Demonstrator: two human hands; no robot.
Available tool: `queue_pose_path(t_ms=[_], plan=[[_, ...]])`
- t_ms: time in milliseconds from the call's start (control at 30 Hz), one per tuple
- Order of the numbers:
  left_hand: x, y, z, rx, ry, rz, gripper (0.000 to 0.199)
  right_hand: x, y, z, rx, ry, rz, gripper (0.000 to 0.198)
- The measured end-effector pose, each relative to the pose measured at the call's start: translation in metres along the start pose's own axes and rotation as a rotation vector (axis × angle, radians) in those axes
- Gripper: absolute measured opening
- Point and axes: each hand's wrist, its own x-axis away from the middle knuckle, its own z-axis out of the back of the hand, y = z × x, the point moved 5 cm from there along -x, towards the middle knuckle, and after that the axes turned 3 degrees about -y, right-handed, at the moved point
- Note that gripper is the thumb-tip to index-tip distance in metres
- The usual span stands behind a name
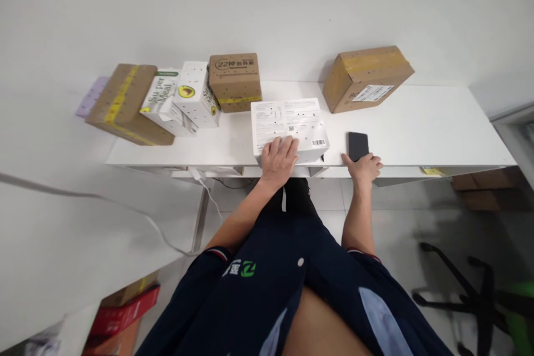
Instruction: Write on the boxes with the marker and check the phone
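Note:
My left hand (280,160) lies on the near upper edge of a white printed box (306,122), its fingers stretched over the top. That box has small text, a barcode and a QR code. At the shelf's front edge is my right hand (364,167), thumb and fingers spread around the near end of a black smartphone (357,146). The phone lies flat, and I see no grip lifting it. A small dark object (322,158) pokes out beside the white box's near right corner.
On the white shelf top (438,128), a taped carton (371,78) stands at the back right. To the left are a brown carton (235,80), white avocado-print boxes (192,94), a larger taped carton (125,103) and a purple box (92,95). A chair base (471,295) is on the floor at right.

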Motion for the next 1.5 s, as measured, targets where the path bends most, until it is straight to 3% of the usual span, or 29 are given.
queue_pose_path(t_ms=[167,333,433,533,633,733,867,967,1200,1500], plan=[[-0.001,0.0,0.001,0.037,-0.056,0.019,0.053,-0.008,0.001,0.003,-0.081,-0.011,-0.037,0.077],[-0.001,0.0,0.001,0.03,-0.042,0.019,0.051,-0.004,0.014,0.001,-0.105,-0.053,0.045,0.07],[0.0,0.0,0.0,0.017,-0.037,0.01,0.051,-0.001,0.038,-0.006,-0.278,-0.018,0.06,0.062],[0.0,0.0,0.0,-0.002,-0.024,-0.002,0.05,-0.001,0.07,-0.019,-0.621,-0.023,-0.091,0.049],[0.0,0.0,0.0,-0.006,-0.026,0.0,0.05,0.0,0.079,-0.043,-1.075,-0.332,-0.195,0.05],[0.0,0.0,0.001,0.004,-0.038,0.006,0.053,0.006,0.063,-0.057,-1.373,-0.673,-0.172,0.056],[0.0,0.001,0.002,-0.005,-0.032,-0.002,0.051,0.013,0.046,-0.061,-1.596,-0.748,-0.158,0.051],[-0.001,0.001,0.002,-0.006,-0.028,0.005,0.051,0.026,0.044,-0.063,-1.64,-0.731,-0.129,0.047],[0.0,0.002,0.002,-0.027,-0.008,-0.001,0.047,0.069,0.054,-0.073,-1.652,-0.921,-0.099,0.06],[0.0,0.001,0.001,-0.044,-0.031,-0.002,0.051,0.068,0.041,-0.076,-1.603,-0.921,-0.033,0.063]])
